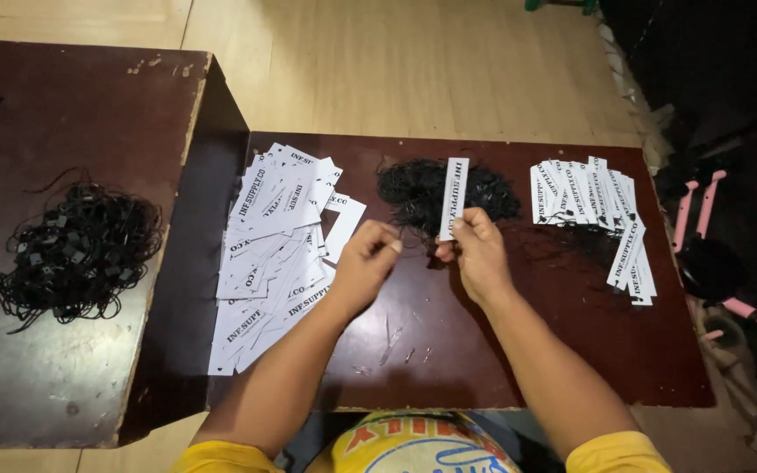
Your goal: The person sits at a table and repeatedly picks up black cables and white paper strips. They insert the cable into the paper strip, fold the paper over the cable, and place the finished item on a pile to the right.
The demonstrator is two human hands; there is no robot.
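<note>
pinching a white paper tag [454, 198] in right hand [477, 252] grip, left hand [365, 260] grip closed by black strings [413, 191]

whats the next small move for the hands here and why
Probably bring the left hand across to feed a black string through the lower end of the white tag. The right hand pinches that tag upright over the black string pile, the left fingertips are pinched just beside it, and the tags at the right seem already strung.

Both forearms reach forward and converge, the left hand [366, 257] curled with fingertips pinched just beside the right hand [477, 248], whose fingers are likewise pinched.
</note>
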